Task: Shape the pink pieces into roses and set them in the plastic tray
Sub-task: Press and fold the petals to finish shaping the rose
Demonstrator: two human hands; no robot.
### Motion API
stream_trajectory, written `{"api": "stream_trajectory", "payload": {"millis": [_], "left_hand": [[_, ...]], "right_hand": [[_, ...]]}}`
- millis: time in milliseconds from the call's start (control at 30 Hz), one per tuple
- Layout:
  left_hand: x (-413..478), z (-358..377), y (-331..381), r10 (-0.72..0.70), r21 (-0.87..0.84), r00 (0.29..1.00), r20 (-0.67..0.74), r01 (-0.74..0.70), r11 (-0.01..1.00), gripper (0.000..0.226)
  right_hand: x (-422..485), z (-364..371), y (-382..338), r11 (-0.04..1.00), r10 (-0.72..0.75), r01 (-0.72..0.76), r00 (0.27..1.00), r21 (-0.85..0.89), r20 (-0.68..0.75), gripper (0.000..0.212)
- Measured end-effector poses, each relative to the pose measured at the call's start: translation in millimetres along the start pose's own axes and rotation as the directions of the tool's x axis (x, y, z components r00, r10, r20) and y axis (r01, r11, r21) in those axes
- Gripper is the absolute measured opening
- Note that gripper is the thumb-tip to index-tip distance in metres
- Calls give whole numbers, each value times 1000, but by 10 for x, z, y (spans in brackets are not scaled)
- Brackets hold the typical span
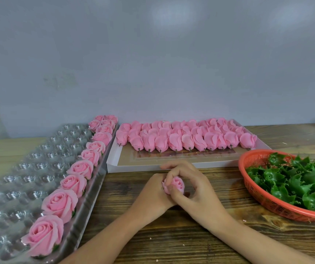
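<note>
A pink rose piece [176,184] sits between both hands over the wooden table. My left hand [153,195] cups it from below and the left. Fingers of my right hand [194,184] curl over its top and right side. At the left lies the clear plastic tray [29,168] with round cups. Several finished pink roses [80,168] fill its right-hand column. Behind my hands a flat white box [171,165] holds several rows of unshaped pink buds [187,137] with short stems.
A red plastic basket [255,189] full of green leaf-shaped calyx pieces [293,181] stands at the right. A grey wall rises behind the table. Small pink crumbs lie on the wood near the front edge.
</note>
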State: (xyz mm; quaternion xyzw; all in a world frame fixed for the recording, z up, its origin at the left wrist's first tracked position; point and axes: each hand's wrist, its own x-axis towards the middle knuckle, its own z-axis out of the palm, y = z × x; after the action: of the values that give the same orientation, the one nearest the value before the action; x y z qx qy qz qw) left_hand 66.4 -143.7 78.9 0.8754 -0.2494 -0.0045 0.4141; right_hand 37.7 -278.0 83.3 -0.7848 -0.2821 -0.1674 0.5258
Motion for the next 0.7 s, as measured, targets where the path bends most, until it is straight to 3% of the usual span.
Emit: {"api": "stream_trajectory", "payload": {"millis": [100,233,333,567,700], "left_hand": [[-23,-17,35,-29,-70,1000,-11,28,997,10],[-51,-4,59,-25,-160,999,-46,18,987,16],[-47,2,57,-24,-179,999,-43,16,984,21],[-50,-28,58,-18,-118,999,-32,14,993,28],[-25,-16,52,-25,-81,999,-28,23,996,24]], "right_hand": [[7,-10,6,996,42,-44,999,74,25,13],[38,-33,-15,937,162,-174,985,302,65,27],[57,-42,-14,891,228,-253,968,377,110,25],[57,-23,-3,914,187,-223,973,338,134,8],[47,-15,31,937,167,-199,977,289,131,14]]}}
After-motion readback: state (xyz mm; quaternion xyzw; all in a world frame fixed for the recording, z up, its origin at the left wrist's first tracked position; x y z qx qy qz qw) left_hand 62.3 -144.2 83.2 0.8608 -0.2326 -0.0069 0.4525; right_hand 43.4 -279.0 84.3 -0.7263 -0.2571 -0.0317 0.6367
